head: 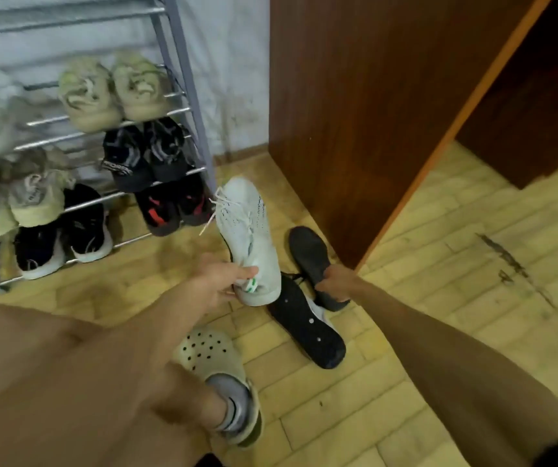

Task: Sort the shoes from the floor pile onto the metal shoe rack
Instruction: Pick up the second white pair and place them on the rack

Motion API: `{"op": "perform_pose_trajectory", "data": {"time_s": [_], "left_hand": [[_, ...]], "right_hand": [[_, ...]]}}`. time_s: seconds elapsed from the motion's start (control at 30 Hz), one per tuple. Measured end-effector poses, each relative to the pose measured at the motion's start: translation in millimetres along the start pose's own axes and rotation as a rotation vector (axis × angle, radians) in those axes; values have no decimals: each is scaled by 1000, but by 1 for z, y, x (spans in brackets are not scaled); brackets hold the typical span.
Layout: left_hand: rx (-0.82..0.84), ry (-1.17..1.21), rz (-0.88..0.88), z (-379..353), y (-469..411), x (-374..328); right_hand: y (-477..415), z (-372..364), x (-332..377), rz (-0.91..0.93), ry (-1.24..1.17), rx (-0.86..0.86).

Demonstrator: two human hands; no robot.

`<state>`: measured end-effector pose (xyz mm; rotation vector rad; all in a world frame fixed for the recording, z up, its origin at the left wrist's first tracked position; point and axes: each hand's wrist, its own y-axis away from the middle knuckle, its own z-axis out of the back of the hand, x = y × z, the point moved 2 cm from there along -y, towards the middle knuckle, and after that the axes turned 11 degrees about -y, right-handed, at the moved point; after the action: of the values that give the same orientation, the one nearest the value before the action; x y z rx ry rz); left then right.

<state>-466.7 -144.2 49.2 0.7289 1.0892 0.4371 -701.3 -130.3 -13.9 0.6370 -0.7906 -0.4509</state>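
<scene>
Two hands each grip one shoe just right of the metal shoe rack [186,82]. The left hand [218,281], arm stretched forward, pinches the heel of a white sneaker [249,237], toe aimed away. The right hand [336,281] closes on a dark shoe [308,251]; a second dark shoe [308,326] lies sole-up beneath on the floor [439,298]. Five pairs fill the rack.

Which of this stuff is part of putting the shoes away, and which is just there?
Part of the job:
- white sneaker, held at the heel by the left hand
- dark shoe, gripped by the right hand
- black shoe lying sole-up on the floor
- metal shoe rack, already holding pairs

Just there:
- wooden cabinet
- cream clog, worn on the person's foot
</scene>
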Motion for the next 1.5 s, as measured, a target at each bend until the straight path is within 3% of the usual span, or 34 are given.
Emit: {"op": "perform_pose_trajectory", "data": {"time_s": [0.07,0.17,0.27,0.47,0.53,0.6,0.7,0.77,0.93,1.0,1.1,1.17,1.3,1.4,1.5], "left_hand": [[62,-45,53,-14,-12,14],[105,-121,112,-21,-27,41],[90,-195,126,-17,-28,59],[34,-243,161,-5,-7,77],[3,-227,168,1,-2,81],[-41,-208,160,9,2,82],[-57,-198,148,17,6,89],[-54,-204,149,20,8,92],[-88,-230,157,21,10,96],[-89,-225,173,21,10,98],[-87,-217,209,22,8,102],[-93,-215,220,22,7,103],[-78,-187,233,23,-1,103],[-66,-186,232,23,-9,103],[-65,-188,232,24,-16,106]], "right_hand": [[-17,-20,-36,-53,21,-50],[-15,-56,-73,-147,-226,-138],[-9,-90,-99,-341,-255,-106],[-4,-103,-91,-253,-180,-16],[3,-105,-81,-162,-105,-143],[12,-109,-72,-70,13,-380],[23,-125,-61,63,320,-579],[27,-140,-63,142,456,-489],[38,-163,-75,343,503,42],[39,-154,-75,364,398,-19],[29,-137,-74,240,249,-195],[17,-133,-78,98,234,-131],[0,-141,-87,-63,258,166],[-3,-151,-84,-50,342,124],[-10,-152,-80,-89,249,43]]}}
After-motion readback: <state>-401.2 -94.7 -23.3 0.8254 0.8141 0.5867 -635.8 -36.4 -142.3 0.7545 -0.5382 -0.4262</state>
